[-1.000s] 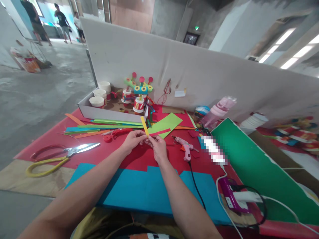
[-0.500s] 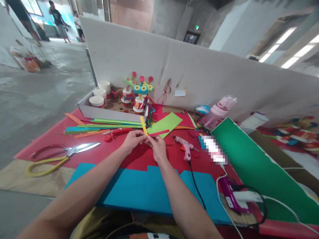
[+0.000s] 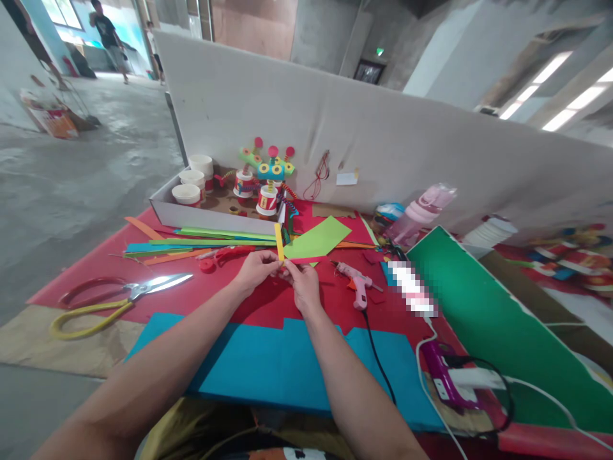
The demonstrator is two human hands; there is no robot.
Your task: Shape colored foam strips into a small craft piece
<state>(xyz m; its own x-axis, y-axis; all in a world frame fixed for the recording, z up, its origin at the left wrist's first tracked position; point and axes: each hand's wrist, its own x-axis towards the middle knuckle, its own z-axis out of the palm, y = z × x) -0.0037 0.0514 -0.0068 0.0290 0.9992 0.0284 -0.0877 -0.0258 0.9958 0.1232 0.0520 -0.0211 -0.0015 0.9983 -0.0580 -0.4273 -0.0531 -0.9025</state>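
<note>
My left hand (image 3: pixel 259 271) and my right hand (image 3: pixel 301 281) meet over the red table cover, fingertips pinched close together. Between them are a yellow paper strip (image 3: pixel 278 241), pointing away from me, and a red paper strip (image 3: pixel 309 259), pointing right. The two strips meet at an angle at my fingertips, where the joint is mostly hidden. Just beyond lies a light green paper sheet (image 3: pixel 322 237). A pink glue gun (image 3: pixel 357 284) rests right of my right hand. Large scissors (image 3: pixel 131 294) with red and yellow handles lie to the left.
Blue sheets (image 3: pixel 258 364) cover the near table edge. Behind, a shallow box (image 3: pixel 215 220) holds paper cups (image 3: pixel 186 195) and cup figures (image 3: pixel 267 199). Coloured paper strips (image 3: pixel 215 243) lie before it. At right stand a pink bottle (image 3: pixel 421 214), a purple power strip (image 3: pixel 450 377) and a green board (image 3: pixel 507 326).
The yellow strip has swung more upright and the red strip lies flatter, between my fingers. My hands stay nearly in place. People in the background have shifted.
</note>
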